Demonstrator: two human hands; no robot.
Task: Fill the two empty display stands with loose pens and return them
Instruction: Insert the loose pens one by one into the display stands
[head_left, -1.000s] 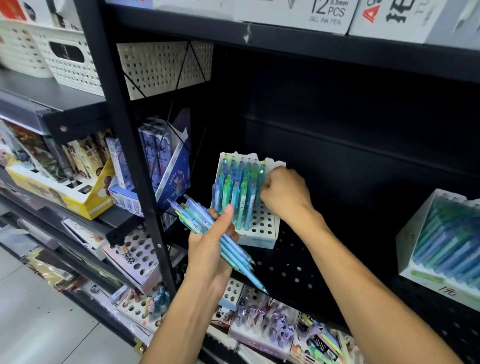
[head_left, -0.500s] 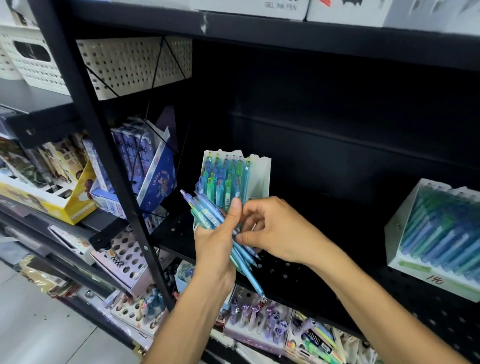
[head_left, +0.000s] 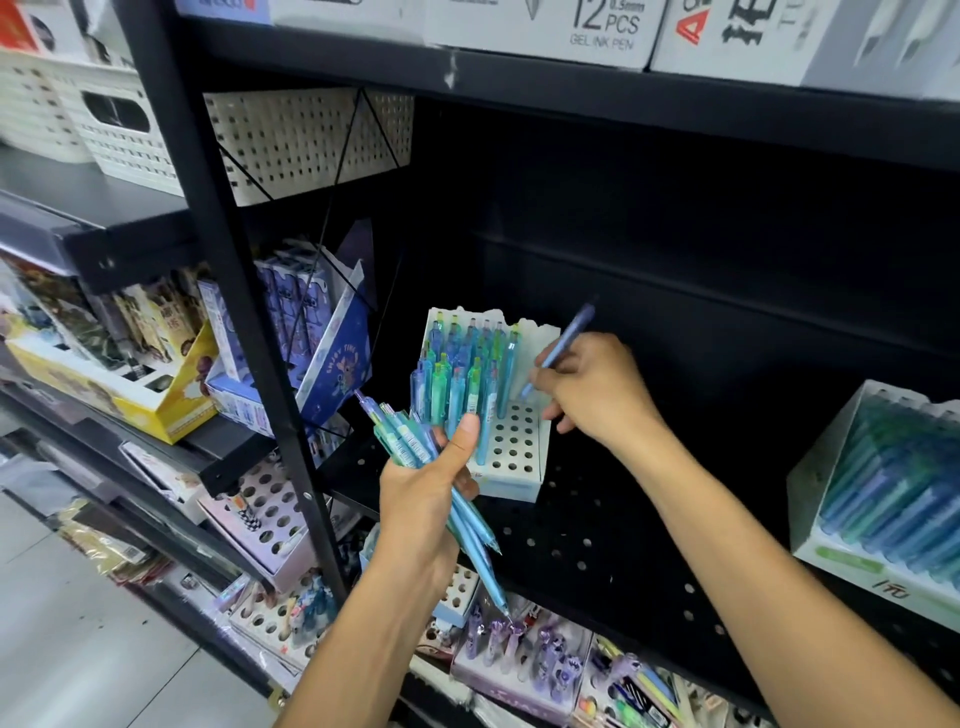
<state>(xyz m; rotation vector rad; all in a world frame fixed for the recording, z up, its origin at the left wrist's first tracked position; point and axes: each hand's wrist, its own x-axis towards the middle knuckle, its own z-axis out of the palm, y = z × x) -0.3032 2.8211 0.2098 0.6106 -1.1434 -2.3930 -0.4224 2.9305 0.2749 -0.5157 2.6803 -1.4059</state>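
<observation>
On the black shelf (head_left: 597, 525), right hand (head_left: 592, 395) grip pinching one pen (head_left: 563, 347) over stand (head_left: 511, 441), left hand (head_left: 423, 499) clutching pen bundle (head_left: 415, 447)

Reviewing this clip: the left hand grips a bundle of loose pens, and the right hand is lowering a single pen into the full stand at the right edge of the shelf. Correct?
Not quite. The head view shows the right hand holding the single pen over the half-filled white stand in the middle of the shelf, not the full stand at the right edge. The left hand does grip a bundle of loose pens.
</observation>
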